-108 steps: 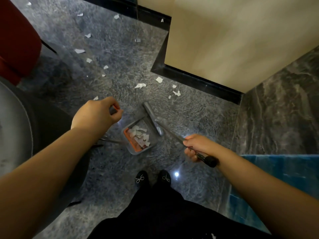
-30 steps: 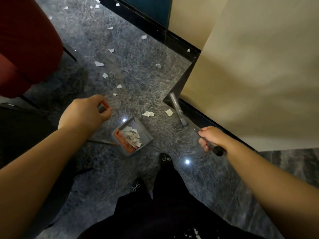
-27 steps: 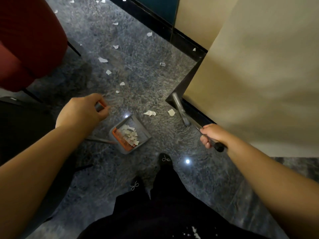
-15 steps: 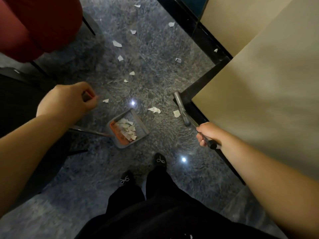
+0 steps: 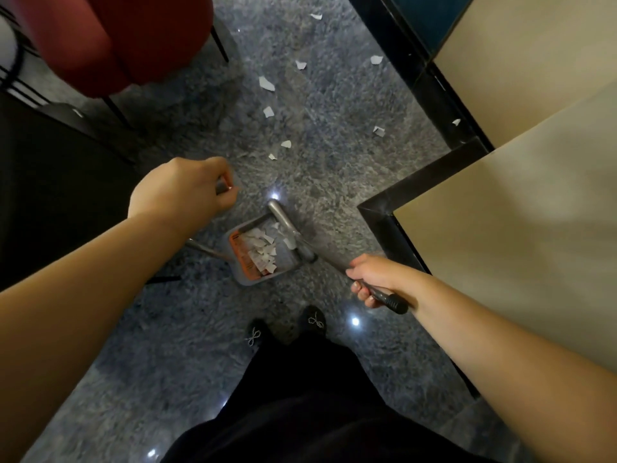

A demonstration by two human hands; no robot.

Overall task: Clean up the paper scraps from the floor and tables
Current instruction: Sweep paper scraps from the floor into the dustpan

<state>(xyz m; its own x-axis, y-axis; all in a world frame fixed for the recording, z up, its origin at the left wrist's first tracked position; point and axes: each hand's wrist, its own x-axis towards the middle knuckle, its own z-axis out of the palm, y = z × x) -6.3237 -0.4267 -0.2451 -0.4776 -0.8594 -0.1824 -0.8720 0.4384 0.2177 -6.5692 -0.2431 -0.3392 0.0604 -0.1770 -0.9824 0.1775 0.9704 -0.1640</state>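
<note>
Scraps in pan: white paper scraps lie piled inside the dustpan, over an orange label on its floor.
Dustpan: grey dustpan sits on the floor just ahead of the person's feet, its open mouth turned toward the broom head; its long metal handle runs up and left toward the left hand.
Broom: grey broom head lies right at the dustpan's mouth, touching its rim, with one scrap caught just beside it; the thin shaft slants down and right into the right hand and ends in a black grip.
Left hand: left hand is clenched around the top of the dustpan handle, knuckles up, thumb side toward the loose scraps.
Right hand: right hand is curled around the broom shaft just above the black grip, fingers wrapped under.
Loose scraps: more floor scraps lie scattered on the floor beyond the dustpan, well apart from it, some near the black skirting.
Floor: grey marbled floor shows bright light reflections.
Surroundings: red chair stands at the upper left; beige wall with a dark skirting corner stands to the right; black shoes with small bows stand below the dustpan.
</note>
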